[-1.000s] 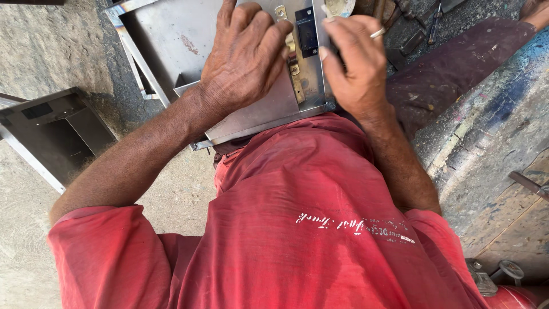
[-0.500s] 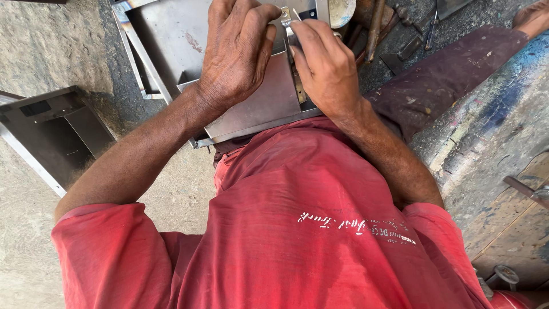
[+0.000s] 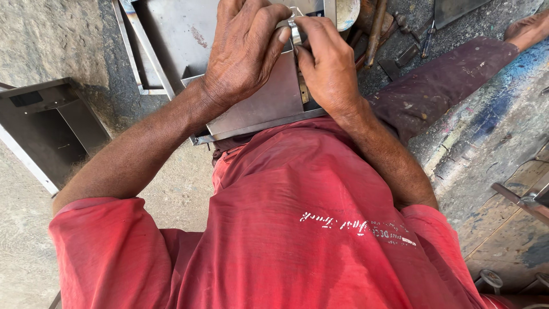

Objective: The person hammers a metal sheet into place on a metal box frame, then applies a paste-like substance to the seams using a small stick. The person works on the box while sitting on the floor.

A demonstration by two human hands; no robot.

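Observation:
A folded sheet-metal box (image 3: 269,109) rests against my lap, under my red shirt's front. My left hand (image 3: 243,51) lies flat on its top face and presses it down, fingers spread toward the upper edge. My right hand (image 3: 326,63) grips a small metal fitting (image 3: 296,20) at the box's right edge, thumb and fingers closed around it. A brass-coloured strip (image 3: 303,94) runs down that edge below my right thumb. Most of the fitting is hidden by my fingers.
Another open metal box (image 3: 46,123) lies on the concrete floor at left. A flat metal frame (image 3: 143,63) sits behind the box. Rods and hand tools (image 3: 377,34) lie at top right. My leg in dark trousers (image 3: 446,80) stretches right, beside a paint-stained board (image 3: 492,143).
My right hand has moved up and left along the box's right edge and closed on the fitting. My left hand has stayed on the box's top face.

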